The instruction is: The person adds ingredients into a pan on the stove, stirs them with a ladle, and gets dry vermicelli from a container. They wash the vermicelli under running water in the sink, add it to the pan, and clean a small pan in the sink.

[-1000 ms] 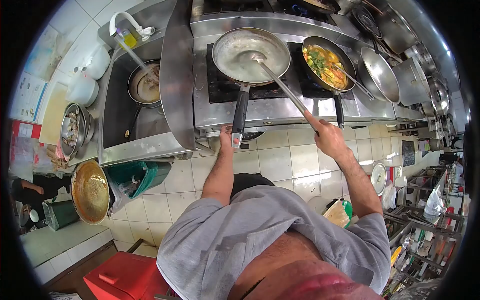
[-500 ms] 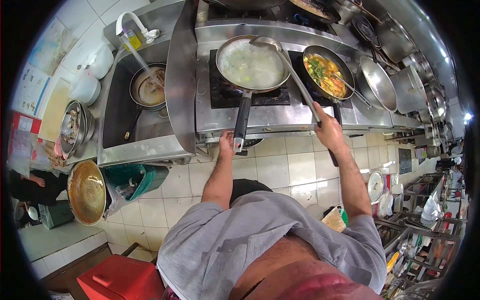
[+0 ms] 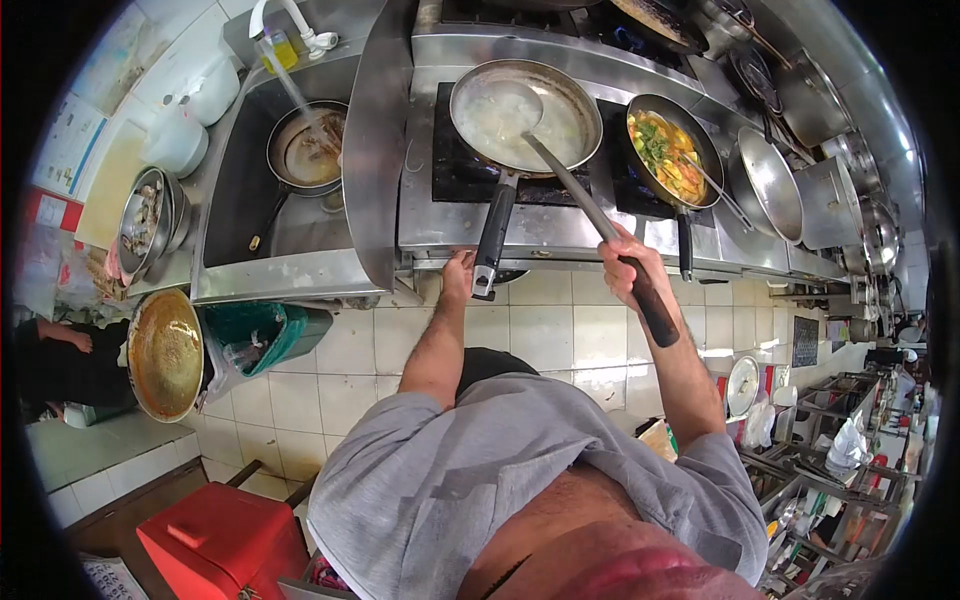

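My right hand point(image 3: 632, 268) is closed around the dark grip of a long metal ladle point(image 3: 580, 195). The ladle's bowl lies in pale, cloudy liquid inside a frying pan point(image 3: 565, 135) on the stove. Beside that pan's black handle point(image 3: 497, 228), at the stove's front edge, my left hand point(image 3: 457, 275) has its fingers drawn together; what they grip is hidden. To the right, a second pan point(image 3: 690, 123) holds colourful vegetables in sauce, with a metal utensil resting in it.
In the sink point(image 3: 278, 245) at left, water runs from a white faucet point(image 3: 318, 42) into another pan point(image 3: 303, 180). A metal wok point(image 3: 768, 190) and pots stand at right. Below the counter are a green bin point(image 3: 300, 345) and a red box point(image 3: 225, 530). Another person's arm point(image 3: 65, 333) shows at far left.
The ladle's bowl went from the middle of the liquid up to the pan's far right rim, then back into the liquid at the left. My right hand has drawn left. The view has shifted slightly.
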`<state>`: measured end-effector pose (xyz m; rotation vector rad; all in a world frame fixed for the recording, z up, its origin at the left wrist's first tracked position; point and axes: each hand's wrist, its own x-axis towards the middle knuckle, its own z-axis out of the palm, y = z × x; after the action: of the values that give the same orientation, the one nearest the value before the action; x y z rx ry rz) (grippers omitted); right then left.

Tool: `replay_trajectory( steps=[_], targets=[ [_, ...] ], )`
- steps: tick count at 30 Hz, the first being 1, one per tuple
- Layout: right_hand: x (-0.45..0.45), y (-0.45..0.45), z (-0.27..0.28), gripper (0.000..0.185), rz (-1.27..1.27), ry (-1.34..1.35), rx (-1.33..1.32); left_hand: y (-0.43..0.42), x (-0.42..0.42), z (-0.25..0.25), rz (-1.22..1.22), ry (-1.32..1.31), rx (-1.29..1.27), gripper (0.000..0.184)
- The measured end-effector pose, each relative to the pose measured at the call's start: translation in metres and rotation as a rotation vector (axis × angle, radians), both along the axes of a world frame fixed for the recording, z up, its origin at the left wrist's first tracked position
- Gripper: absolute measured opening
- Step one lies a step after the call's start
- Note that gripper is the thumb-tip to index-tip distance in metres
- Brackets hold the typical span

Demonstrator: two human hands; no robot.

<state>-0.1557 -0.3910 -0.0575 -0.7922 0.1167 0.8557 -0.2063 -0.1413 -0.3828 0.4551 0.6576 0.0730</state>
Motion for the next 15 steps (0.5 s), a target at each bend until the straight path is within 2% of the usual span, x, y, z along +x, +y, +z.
replay_trajectory(
  steps=[3,5,6,8,9,11,13,14,15],
  targets=[
    [-0.011,-0.004,0.012,0.051,0.018,-0.122,-0.172,0.003,0.003,-0.012,-0.007,0.026,-0.025,0.024],
    [-0.013,-0.004,0.018,0.059,0.006,-0.314,-0.427,0.0,0.002,-0.008,0.047,0.048,-0.057,0.024],
    [-0.012,-0.005,0.019,0.067,0.013,-0.393,-0.503,0.0,0.002,-0.009,0.048,0.034,-0.042,0.025],
    [-0.007,-0.009,0.021,0.069,0.034,-0.497,-0.592,0.0,0.003,-0.01,0.046,0.025,-0.016,0.025],
    [-0.004,-0.011,0.023,0.071,0.048,-0.603,-0.677,-0.001,0.002,-0.005,0.048,0.025,-0.018,0.025],
    [0.001,-0.014,0.026,0.073,0.074,-0.642,-0.762,-0.004,0.0,0.015,0.068,0.104,0.053,0.024],
    [0.006,-0.017,0.024,0.071,0.121,-0.927,-1.139,-0.006,0.0,0.024,0.082,0.137,0.063,0.021],
    [0.01,-0.021,0.021,0.071,0.156,-1.062,-1.252,-0.008,0.0,0.029,0.089,0.153,0.068,0.019],
    [0.015,-0.028,0.01,0.071,0.156,-1.063,-1.252,-0.009,0.0,0.03,0.096,0.17,0.073,0.018]
  ],
)
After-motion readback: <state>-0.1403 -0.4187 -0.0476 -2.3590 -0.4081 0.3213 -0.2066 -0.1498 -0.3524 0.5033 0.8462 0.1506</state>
